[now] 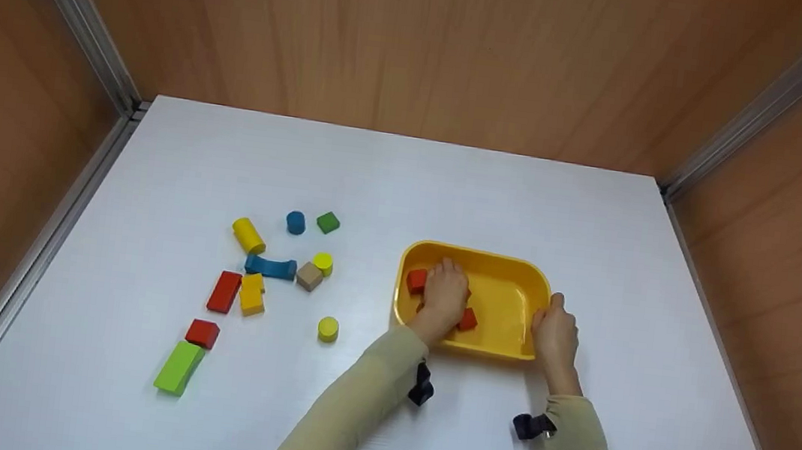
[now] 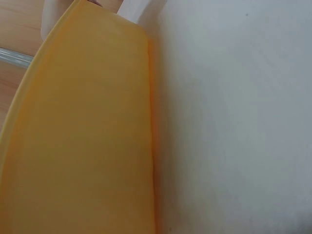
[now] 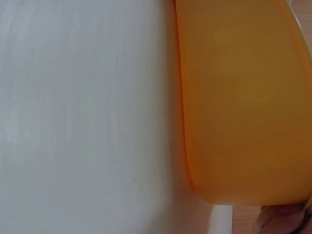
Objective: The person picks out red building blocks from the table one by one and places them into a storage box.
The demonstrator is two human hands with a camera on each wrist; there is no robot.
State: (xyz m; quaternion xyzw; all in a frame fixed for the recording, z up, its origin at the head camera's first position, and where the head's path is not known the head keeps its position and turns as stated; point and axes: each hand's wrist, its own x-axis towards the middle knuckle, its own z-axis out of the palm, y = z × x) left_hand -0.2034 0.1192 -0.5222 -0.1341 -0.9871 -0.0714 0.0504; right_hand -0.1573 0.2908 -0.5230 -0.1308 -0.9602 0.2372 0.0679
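A yellow plastic tray (image 1: 506, 297) stands right of the table's middle, with a few red blocks (image 1: 467, 319) in its left half. My left hand (image 1: 444, 294) reaches over the near rim into the tray, among those blocks. Its back faces up and covers the fingertips, so I cannot tell whether it holds a block. My right hand (image 1: 556, 337) grips the tray's right end at the rim. In the left wrist view the tray's outer wall (image 2: 97, 122) fills the left half. The right wrist view shows the same wall (image 3: 243, 107) and a bit of the right hand (image 3: 280, 220) at the corner.
Loose blocks lie left of the tray: a blue arch (image 1: 271, 267), a yellow cylinder (image 1: 249, 236), a red block (image 1: 224, 292), a light green block (image 1: 179, 368), a plain wooden cube (image 1: 310, 276) and several others. Wooden panels (image 1: 391, 43) wall the white table (image 1: 405, 188) at back and sides.
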